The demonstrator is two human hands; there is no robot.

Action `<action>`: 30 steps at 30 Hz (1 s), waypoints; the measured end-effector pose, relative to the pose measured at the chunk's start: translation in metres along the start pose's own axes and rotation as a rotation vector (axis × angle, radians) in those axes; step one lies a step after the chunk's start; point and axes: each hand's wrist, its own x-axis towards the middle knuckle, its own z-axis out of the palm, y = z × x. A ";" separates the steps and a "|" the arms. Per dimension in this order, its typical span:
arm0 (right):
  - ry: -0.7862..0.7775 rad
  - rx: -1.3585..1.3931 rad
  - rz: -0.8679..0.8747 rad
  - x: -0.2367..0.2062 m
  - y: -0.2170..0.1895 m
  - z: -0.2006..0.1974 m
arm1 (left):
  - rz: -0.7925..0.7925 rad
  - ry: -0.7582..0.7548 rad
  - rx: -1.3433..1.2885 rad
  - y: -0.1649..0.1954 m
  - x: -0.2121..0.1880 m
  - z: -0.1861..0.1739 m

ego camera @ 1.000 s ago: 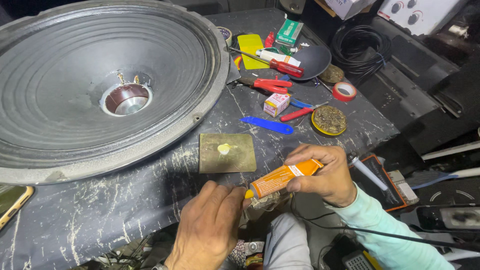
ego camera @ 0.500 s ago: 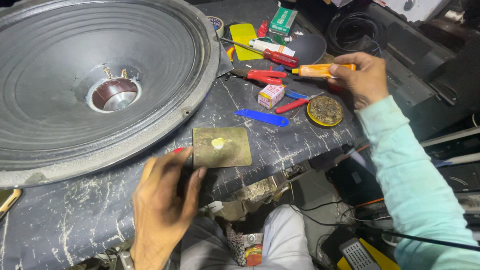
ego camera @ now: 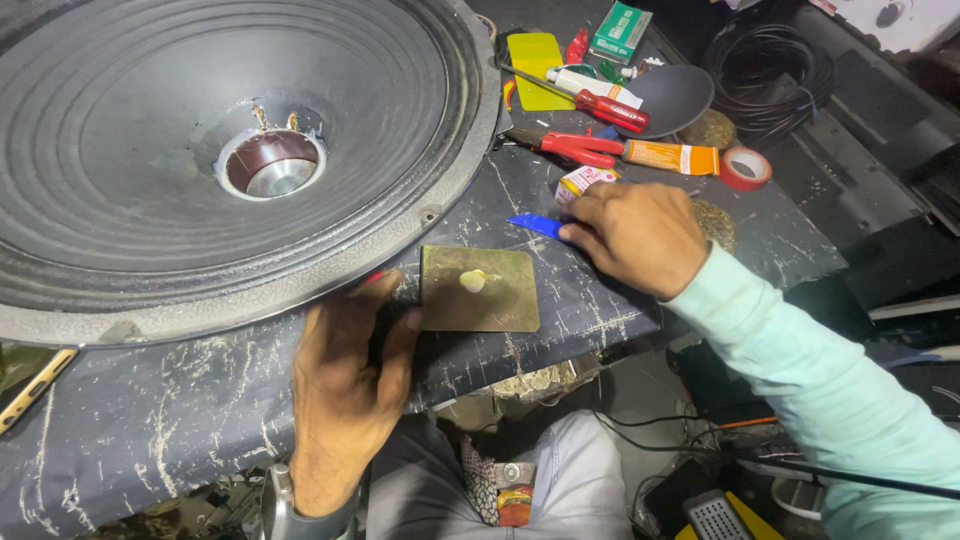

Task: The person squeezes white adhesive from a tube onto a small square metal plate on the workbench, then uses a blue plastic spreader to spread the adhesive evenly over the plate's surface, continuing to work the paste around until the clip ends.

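My left hand (ego camera: 345, 385) lies palm down on the black table (ego camera: 180, 420), its fingers touching the left edge of a small brass-coloured plate (ego camera: 500, 305). A yellowish dab (ego camera: 473, 281) sits on the plate. A small red bit (ego camera: 375, 278) shows at the left fingertips. My right hand (ego camera: 635, 235) reaches over the table with its fingers closed on a flat blue stick (ego camera: 533, 224). An orange tube (ego camera: 672, 157) lies on the table beyond that hand.
A large black speaker cone (ego camera: 150, 160) fills the left of the table. Red pliers (ego camera: 572, 148), a red-handled screwdriver (ego camera: 610, 110), a red tape roll (ego camera: 745, 168), a yellow card (ego camera: 535, 55), a green box (ego camera: 620, 30), a black dish (ego camera: 675, 95) and coiled cable (ego camera: 765, 65) lie behind.
My right hand carried the orange tube to the far side, put it down by the pliers, and came back onto the blue stick. My left hand moved up beside the plate.
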 end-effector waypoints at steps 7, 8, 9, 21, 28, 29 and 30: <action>0.043 0.227 0.034 -0.001 -0.013 -0.015 | 0.128 0.198 0.019 0.017 -0.012 -0.004; 0.069 0.297 0.018 -0.006 -0.012 -0.020 | 0.153 0.217 0.019 0.024 -0.016 -0.002; 0.091 0.368 0.001 -0.016 -0.012 -0.026 | 0.173 0.234 0.018 0.031 -0.020 0.000; -0.209 0.708 -0.086 -0.105 -0.043 -0.068 | 0.368 -0.236 -0.082 0.082 -0.019 0.042; -0.329 0.771 -0.253 -0.124 -0.038 -0.061 | 0.294 -0.281 -0.044 0.082 -0.064 0.077; -0.346 0.781 -0.252 -0.125 -0.036 -0.058 | 0.221 -0.289 -0.083 0.081 -0.070 0.079; -0.363 0.789 -0.250 -0.127 -0.034 -0.056 | 0.150 -0.296 -0.123 0.079 -0.075 0.080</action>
